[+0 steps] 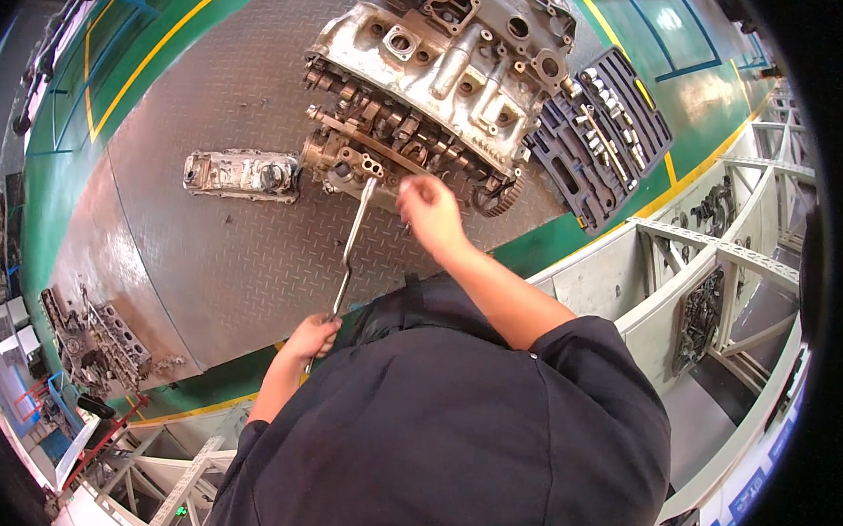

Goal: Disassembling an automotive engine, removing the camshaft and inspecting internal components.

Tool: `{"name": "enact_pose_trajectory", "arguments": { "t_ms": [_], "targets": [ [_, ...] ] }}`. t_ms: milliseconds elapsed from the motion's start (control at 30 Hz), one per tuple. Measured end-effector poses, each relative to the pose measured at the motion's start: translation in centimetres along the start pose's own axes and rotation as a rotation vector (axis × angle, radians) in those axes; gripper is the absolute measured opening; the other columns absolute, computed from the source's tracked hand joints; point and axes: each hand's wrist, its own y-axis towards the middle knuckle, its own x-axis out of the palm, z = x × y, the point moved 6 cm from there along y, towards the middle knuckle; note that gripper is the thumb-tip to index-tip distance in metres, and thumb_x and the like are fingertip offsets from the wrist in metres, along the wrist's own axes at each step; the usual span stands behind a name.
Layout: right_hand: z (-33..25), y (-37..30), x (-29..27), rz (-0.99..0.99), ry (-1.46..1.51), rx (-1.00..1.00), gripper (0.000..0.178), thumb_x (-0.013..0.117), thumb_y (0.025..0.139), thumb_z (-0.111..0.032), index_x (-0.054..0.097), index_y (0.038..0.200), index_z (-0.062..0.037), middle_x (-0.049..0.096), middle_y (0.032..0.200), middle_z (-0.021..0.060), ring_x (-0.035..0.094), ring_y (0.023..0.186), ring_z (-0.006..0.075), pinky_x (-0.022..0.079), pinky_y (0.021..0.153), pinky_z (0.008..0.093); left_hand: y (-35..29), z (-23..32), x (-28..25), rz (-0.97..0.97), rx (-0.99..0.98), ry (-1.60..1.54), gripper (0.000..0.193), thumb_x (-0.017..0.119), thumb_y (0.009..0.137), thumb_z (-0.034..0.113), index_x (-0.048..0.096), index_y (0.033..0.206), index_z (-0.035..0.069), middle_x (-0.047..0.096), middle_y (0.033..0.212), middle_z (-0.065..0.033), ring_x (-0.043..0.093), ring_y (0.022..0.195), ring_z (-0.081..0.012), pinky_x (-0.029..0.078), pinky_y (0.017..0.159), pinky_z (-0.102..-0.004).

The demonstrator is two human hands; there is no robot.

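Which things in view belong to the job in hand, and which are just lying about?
In the job:
- long metal bar, in left hand
- engine, near right hand
- open tool case, probably

Apparently lying about:
- silvery part
- lower-left metal parts

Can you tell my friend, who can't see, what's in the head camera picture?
A person's left hand grips a long metal bar that points up to an engine, and the right hand is close to the engine's near side. An open tool case lies right of the engine, and a metal part lies left of it.
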Motion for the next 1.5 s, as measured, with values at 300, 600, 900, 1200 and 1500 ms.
{"name": "enact_pose_trajectory", "arguments": {
  "t_ms": [300, 600, 900, 1200, 1500],
  "targets": [
    [-0.5, 6.1, 2.3, 0.229, 1.075, 0.325, 0.024, 0.055, 0.098, -0.021, 0.057, 0.103, 0.0015, 0.062, 0.091, 0.0106, 0.062, 0.077, 0.0193, 0.057, 0.075, 0.0304, -1.0, -5.8, -0.9, 0.049, 0.015, -0.173, 0.013, 0.049, 0.096, 0.015, 0.051, 0.104, 0.006, 0.032, 0.057, 0.0081, 0.025, 0.042, -0.0031, 0.016, 0.038, -0.0221],
    [2.2, 1.5, 6.2, -0.063, 0.16, 0.124, 0.021, 0.057, 0.092, -0.021, 0.06, 0.088, -0.0009, 0.064, 0.079, 0.0094, 0.062, 0.071, 0.0185, 0.049, 0.061, 0.0322, -0.2, -7.7, -2.3, 0.125, 0.056, -0.383, 0.009, 0.049, 0.094, 0.012, 0.054, 0.095, 0.005, 0.031, 0.055, 0.0081, 0.023, 0.041, -0.0033, 0.017, 0.037, -0.0213],
    [19.9, 1.7, 2.9, -0.422, -1.229, 0.182, 0.034, 0.058, 0.088, -0.029, 0.062, 0.102, 0.0019, 0.065, 0.098, 0.0211, 0.063, 0.097, 0.0365, 0.051, 0.082, 0.0466, 5.3, -15.3, -6.2, 0.523, -0.038, -0.27, 0.016, 0.054, 0.085, 0.013, 0.06, 0.083, -0.002, 0.048, 0.057, -0.0019, 0.04, 0.04, -0.0127, 0.028, 0.034, -0.0293],
    [15.3, 1.4, -2.1, -0.406, -1.014, 0.049, 0.025, 0.055, 0.089, -0.022, 0.063, 0.099, -0.001, 0.064, 0.098, 0.0197, 0.062, 0.094, 0.0357, 0.049, 0.081, 0.0433, 13.4, -15.3, -6.4, 1.072, 0.219, 0.142, 0.041, 0.068, 0.074, 0.02, 0.057, 0.097, -0.013, 0.064, 0.076, -0.025, 0.065, 0.079, -0.04, 0.05, 0.077, -0.0421],
    [7.3, -7.1, -13.7, -0.059, -0.813, 0.065, 0.022, 0.061, 0.087, -0.018, 0.064, 0.097, 0.0017, 0.066, 0.086, 0.0174, 0.066, 0.081, 0.0272, 0.051, 0.074, 0.0348, 11.6, -5.4, -4.4, 1.31, 0.321, 0.483, 0.042, 0.068, 0.078, 0.015, 0.054, 0.112, -0.005, 0.06, 0.108, -0.0235, 0.062, 0.099, -0.0332, 0.05, 0.085, -0.0409]
  ]
}}
